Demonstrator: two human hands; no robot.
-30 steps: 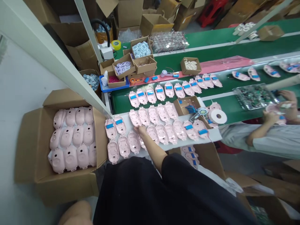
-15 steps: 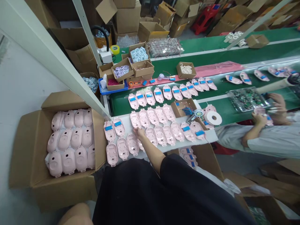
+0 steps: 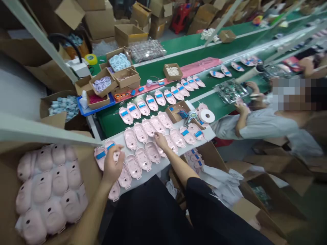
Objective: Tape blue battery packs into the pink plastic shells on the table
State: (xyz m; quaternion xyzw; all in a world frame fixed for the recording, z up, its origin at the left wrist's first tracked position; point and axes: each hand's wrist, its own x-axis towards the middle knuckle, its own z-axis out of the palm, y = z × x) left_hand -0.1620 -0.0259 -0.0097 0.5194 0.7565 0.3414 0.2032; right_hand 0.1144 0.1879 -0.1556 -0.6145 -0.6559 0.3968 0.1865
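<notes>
Pink shells (image 3: 142, 159) lay in rows on white board (image 3: 208, 135), centre of frame, open side up; a few carried blue blocks. Left hand (image 3: 112, 165) sat lower-left of centre, over the board's left end, fingers curled on top of a shell w/ blue block. Couldn't tell if it was gripped or just touched. Right hand (image 3: 160, 139) was at mid frame, fingers apart and fairly flat, tips resting on shells in the middle of the board, nothing clamped. Carton (image 3: 93, 180) at lower left held more shells (image 3: 51, 190), domed side up. Green belt (image 3: 109, 120) ran behind the board w/ another shell row. Small box (image 3: 170, 115) and tape roll (image 3: 206, 115) stood just beside the board's right end. Co-worker's hand (image 3: 241, 109) at right was well apart from both.
</notes>
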